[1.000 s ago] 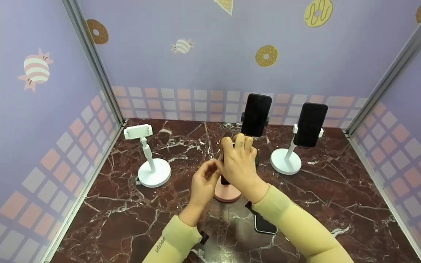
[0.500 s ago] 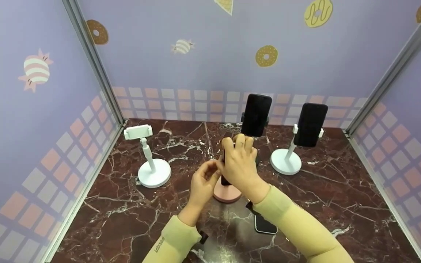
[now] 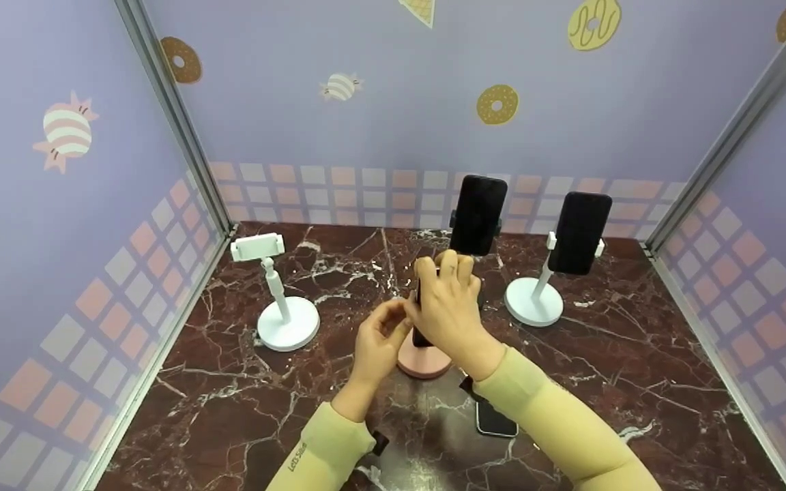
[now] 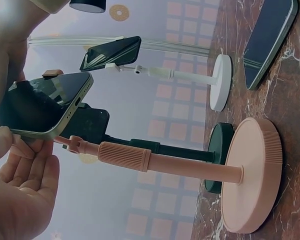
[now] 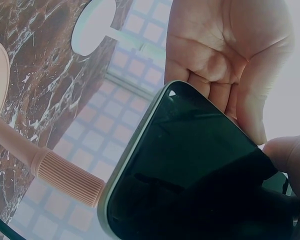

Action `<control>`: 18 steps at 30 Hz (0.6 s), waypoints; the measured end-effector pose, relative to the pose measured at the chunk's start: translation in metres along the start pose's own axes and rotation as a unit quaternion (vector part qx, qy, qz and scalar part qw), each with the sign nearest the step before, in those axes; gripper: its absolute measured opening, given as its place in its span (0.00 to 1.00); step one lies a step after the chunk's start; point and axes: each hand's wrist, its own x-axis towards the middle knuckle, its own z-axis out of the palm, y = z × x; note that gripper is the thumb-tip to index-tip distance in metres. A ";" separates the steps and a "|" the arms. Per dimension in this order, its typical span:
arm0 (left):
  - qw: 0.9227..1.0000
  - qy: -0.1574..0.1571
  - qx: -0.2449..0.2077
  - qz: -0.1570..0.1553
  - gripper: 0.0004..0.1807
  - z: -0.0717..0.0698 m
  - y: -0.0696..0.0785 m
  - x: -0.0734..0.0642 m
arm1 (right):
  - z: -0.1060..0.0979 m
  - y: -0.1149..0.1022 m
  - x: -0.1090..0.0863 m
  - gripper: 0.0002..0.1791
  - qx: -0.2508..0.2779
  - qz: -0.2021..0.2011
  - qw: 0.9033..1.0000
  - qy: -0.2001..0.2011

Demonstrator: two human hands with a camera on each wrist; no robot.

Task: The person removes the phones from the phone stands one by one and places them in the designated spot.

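Note:
A pink phone stand (image 4: 195, 169) stands upright on the table, its round base (image 3: 424, 361) in front of the hands. At its top is a dark-screened smartphone (image 5: 185, 160) with a pale metal edge. My right hand (image 3: 449, 310) grips this phone from its right side and top. My left hand (image 3: 378, 344) pinches the phone's left edge, its thumb along the edge and its fingers behind, as the right wrist view shows. One pink clamp tip (image 4: 53, 73) shows at the phone's far edge in the left wrist view. The left hand hides the clamp's other side.
Behind stand a dark green stand (image 4: 217, 155) holding a black phone (image 3: 479, 215) and, to the right, a white stand (image 3: 533, 301) with another phone (image 3: 580, 232). A white stand (image 3: 288, 323) without a phone is left. A phone (image 3: 497, 417) lies near my right forearm.
Almost nothing: both hands stay at the phone on the pink stand, and the stand's base has shifted very slightly left.

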 end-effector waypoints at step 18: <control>1.000 0.000 -0.021 -0.004 0.14 0.001 0.000 0.000 | -0.002 0.004 -0.001 0.24 0.023 -0.008 1.000 -0.002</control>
